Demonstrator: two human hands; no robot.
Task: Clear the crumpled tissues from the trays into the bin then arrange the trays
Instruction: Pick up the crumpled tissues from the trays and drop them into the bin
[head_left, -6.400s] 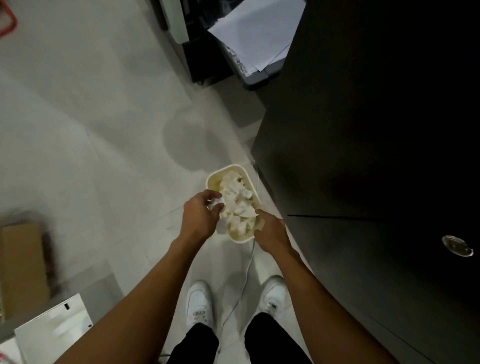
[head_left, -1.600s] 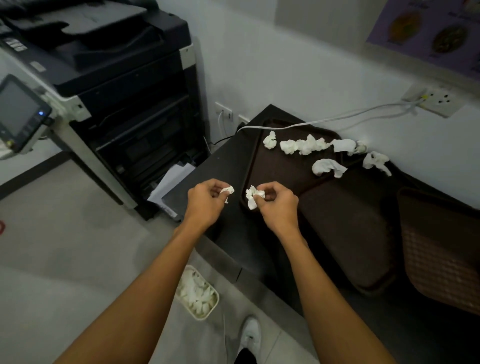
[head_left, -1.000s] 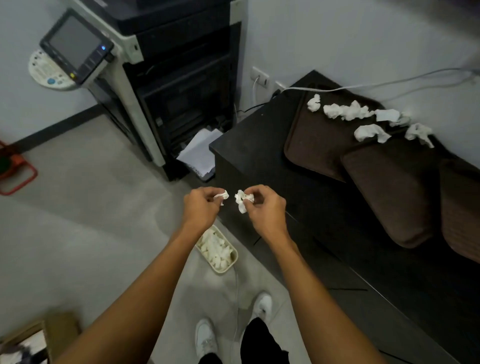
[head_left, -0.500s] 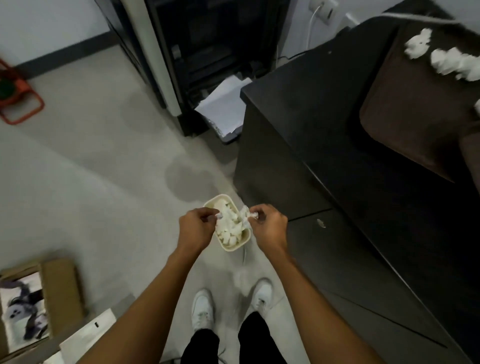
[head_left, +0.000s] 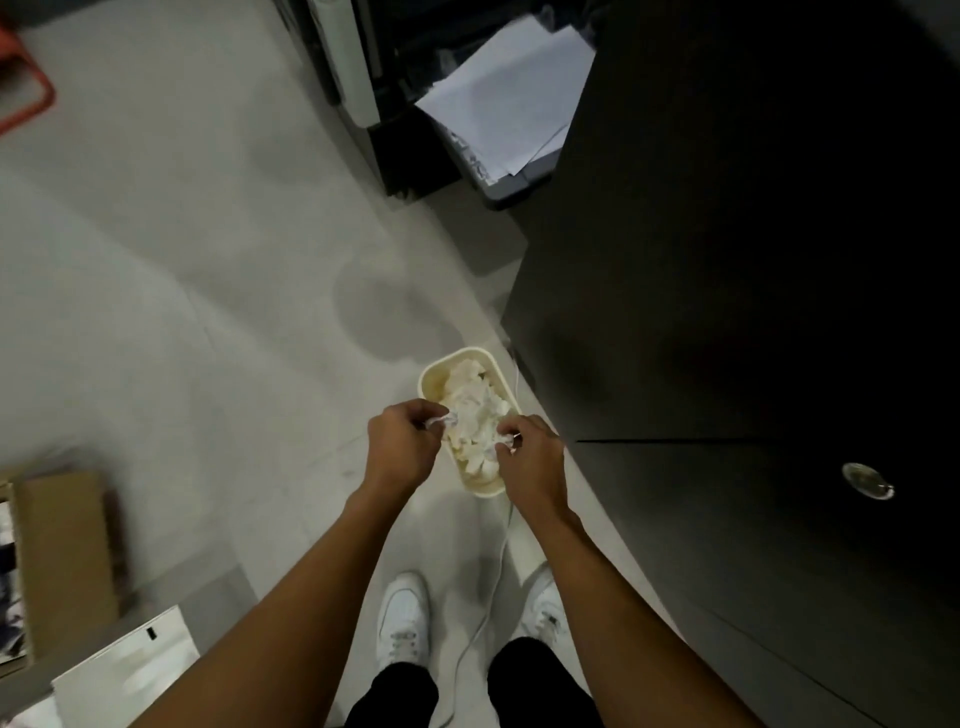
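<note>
White trainers stand either side of a thin white cable on the grey floor. Above them, the left hand pinches a crumpled tissue and the right hand pinches a second tissue. Both hands are held over the cream bin, which sits on the floor beside the black cabinet and is heaped with tissues.

To drop cleanly, each hand should probably be centred low over the opening before the fingers let go. The heap nears the rim, so a light wad could roll off.

The trays are out of view. Farther off, loose paper sheets stick out from the copier. The print along their edge is too blurred to read, and no brand shows.
</note>
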